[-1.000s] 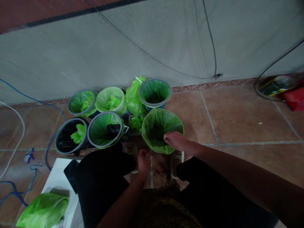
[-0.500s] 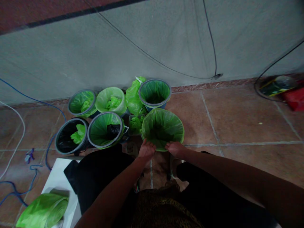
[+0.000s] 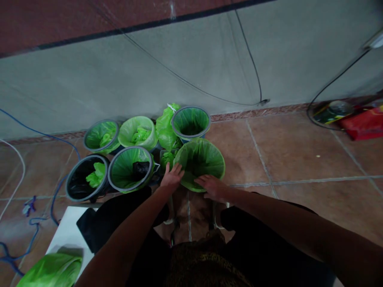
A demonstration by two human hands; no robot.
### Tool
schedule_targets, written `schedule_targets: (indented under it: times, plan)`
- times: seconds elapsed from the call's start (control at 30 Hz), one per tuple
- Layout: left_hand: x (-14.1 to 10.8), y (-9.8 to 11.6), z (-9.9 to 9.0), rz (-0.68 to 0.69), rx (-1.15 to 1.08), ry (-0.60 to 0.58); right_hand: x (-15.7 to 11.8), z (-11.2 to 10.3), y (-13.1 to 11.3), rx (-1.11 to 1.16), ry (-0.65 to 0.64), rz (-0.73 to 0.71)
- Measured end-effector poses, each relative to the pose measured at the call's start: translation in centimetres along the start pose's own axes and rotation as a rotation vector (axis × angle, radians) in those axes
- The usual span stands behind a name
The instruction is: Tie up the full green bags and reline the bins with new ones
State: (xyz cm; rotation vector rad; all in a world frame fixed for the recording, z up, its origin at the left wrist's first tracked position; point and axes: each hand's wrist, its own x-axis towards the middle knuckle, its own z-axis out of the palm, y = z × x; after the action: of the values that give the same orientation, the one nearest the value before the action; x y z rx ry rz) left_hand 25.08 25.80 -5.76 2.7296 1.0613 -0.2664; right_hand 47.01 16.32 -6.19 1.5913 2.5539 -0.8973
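A round bin lined with a green bag [image 3: 202, 153] stands on the tiled floor in front of me. At its left side is my left hand [image 3: 172, 176], fingers apart and nothing held. My right hand [image 3: 211, 185] lies over the bin's near edge, fingers stretched out across the liner. Behind it is another green-lined bin with a grey rim [image 3: 191, 121]. A small container with crumpled green bag [image 3: 168, 158] sits just left of the front bin, below a tied green bag [image 3: 166, 127].
Several lined bins stand on the left, among them a black-lined one [image 3: 82, 183]. A white surface [image 3: 68, 231] at lower left bears a green bag roll [image 3: 52, 271]. A blue hose [image 3: 55, 199] crosses the left floor. A red object [image 3: 365, 124] lies by the wall at right.
My left hand has left the near rim and moved to the bin's left side, its fingers spreading. My right hand has opened over the near edge. The view has shifted slightly.
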Motion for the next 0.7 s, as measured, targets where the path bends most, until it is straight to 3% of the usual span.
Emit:
schedule_targets:
  times: [0.13,0.27,0.4,0.6,0.7]
  plan:
    - [-1.7,2.3,-0.6,-0.118,0.012,0.083,-0.7,-3.6,3.0,0.043,0.032,0.083]
    - [-2.9,6.9,0.7,0.009,-0.092,0.083,-1.6,-5.6,6.1,0.029,0.019,0.188]
    - [-2.4,9.3,1.8,0.029,-0.113,0.028,-1.6,-4.2,6.7,0.013,-0.030,0.116]
    - [-1.9,8.1,2.3,-0.021,-0.075,-0.083,-0.8,-0.9,7.2,0.043,-0.047,-0.024]
    - [-2.0,7.6,2.4,-0.022,-0.065,-0.107,-0.5,-0.6,7.9,0.068,-0.056,0.005]
